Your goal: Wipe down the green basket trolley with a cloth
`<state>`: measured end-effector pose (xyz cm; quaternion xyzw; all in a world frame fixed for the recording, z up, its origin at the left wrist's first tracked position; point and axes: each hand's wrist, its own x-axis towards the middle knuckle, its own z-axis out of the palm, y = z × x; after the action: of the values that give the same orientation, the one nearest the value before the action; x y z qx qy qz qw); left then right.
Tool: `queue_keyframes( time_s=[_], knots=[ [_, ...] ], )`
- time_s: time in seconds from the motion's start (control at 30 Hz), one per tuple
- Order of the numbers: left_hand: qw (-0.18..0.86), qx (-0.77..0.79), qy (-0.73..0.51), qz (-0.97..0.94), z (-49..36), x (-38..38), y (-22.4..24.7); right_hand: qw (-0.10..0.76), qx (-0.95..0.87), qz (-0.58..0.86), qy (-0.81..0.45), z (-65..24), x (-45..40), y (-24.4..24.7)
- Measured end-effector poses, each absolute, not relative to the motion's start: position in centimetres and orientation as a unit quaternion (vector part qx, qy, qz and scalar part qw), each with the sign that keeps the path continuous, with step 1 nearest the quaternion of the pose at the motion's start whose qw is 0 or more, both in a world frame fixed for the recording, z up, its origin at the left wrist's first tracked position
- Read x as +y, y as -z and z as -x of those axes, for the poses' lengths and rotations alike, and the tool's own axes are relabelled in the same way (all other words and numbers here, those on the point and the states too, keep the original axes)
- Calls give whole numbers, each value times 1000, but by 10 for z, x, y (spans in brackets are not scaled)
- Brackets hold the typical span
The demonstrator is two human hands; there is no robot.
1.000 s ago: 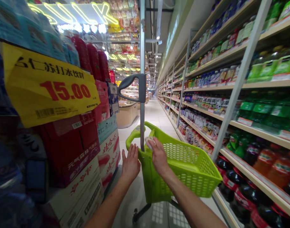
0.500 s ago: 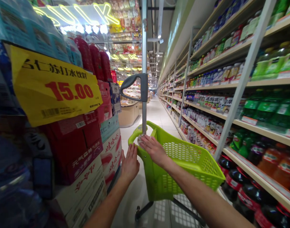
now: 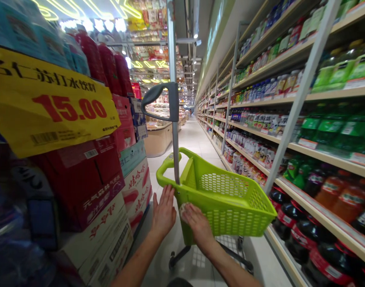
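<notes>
A lime-green plastic cart basket (image 3: 230, 211) with perforated walls stands on dark legs in front of me. A metal pole (image 3: 173, 56) with a grey looped handle (image 3: 174, 103) rises at its near left corner. My left hand (image 3: 163, 211) rests its outstretched fingers against the basket's outer side, just below the rim, and holds nothing. My right hand (image 3: 199, 225) presses a small whitish wad, like a cloth or tissue, flat against the basket's near side. Most of the wad is hidden under the fingers.
Stacked drink cartons (image 3: 101, 223) and a yellow price sign (image 3: 57, 103) crowd the left. Shelves of bottles (image 3: 328, 155) line the right, close to the basket. A pale tiled floor (image 3: 191, 133) runs down the aisle past a display counter (image 3: 160, 139).
My right hand has moved down with the wad from the basket's top rim to its side wall. My left hand stays by the corner. The view has shifted slightly.
</notes>
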<state>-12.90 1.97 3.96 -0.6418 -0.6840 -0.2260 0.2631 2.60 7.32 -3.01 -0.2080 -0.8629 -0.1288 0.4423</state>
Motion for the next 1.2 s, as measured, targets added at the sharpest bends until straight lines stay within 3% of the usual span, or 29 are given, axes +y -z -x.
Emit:
queue_keyframes(
  time_s=[0.13,0.3,0.5,0.7,0.9,1.1,1.2],
  knots=[
    [261,-666,240,656,113,26,-44,481,-825,259,143,-41,87,2],
    [254,-645,219,687,95,29,-39,423,-858,248,150,-63,82,36],
    [235,-630,203,712,75,35,-30,472,-814,308,141,-95,92,25],
    [189,-607,174,752,43,45,-18,410,-838,321,162,-127,94,54],
    [153,-590,151,778,15,54,-15,456,-797,361,160,-148,99,52],
    [140,-551,139,811,-8,60,-12,406,-813,381,170,-182,93,85],
    [123,-541,133,821,-18,63,-10,414,-793,412,173,-192,94,79]
  ],
)
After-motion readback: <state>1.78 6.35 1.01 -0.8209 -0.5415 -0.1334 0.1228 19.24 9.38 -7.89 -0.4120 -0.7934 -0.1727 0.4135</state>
